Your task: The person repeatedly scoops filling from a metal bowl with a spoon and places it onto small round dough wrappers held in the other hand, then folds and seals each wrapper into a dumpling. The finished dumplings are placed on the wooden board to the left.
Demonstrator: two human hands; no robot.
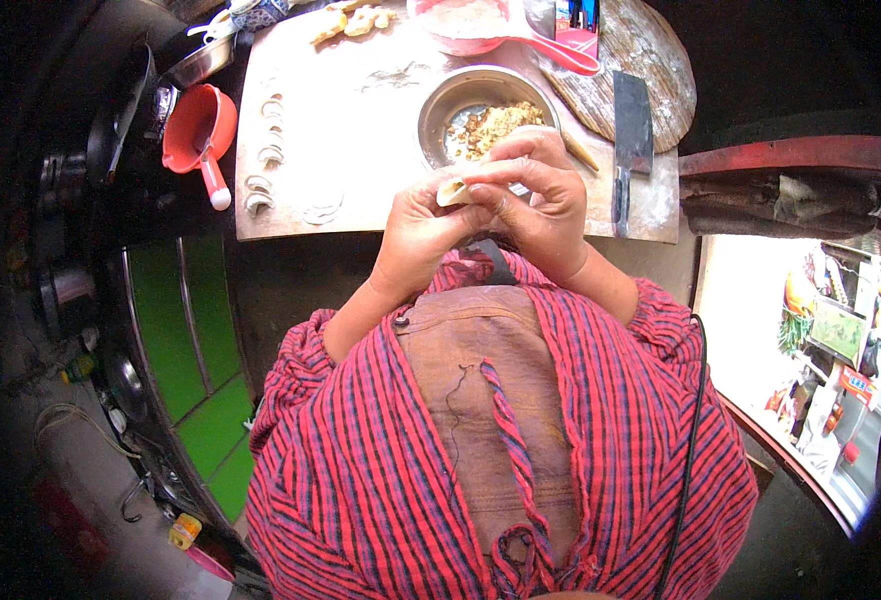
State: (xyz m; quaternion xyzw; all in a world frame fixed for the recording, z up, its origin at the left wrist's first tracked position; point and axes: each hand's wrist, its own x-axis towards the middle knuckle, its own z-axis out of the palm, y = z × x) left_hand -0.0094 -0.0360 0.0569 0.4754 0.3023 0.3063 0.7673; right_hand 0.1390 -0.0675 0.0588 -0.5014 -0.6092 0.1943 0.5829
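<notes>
Between my two hands is a small folded dumpling wrapper [453, 193], its pale edge turned up. My left hand [429, 229] grips it from the left and below. On the right, the fingers and thumb of my right hand [534, 187] pinch its other side. Just beyond the hands stands a metal bowl [431, 112] with crumbly filling [504, 124] in it; my right hand hides part of its near rim. Flat wrappers [324, 210] lie in a small stack on the table, left of my hands. Several folded dumplings [270, 142] line the table's left side.
A cleaver [633, 124] lies at the right, partly over a floured round wooden board [658, 52]. A pink ladle-handled basin [470, 45] holds flour at the back, near ginger [354, 22]. A red dipper [200, 127] sits beyond the table's left edge.
</notes>
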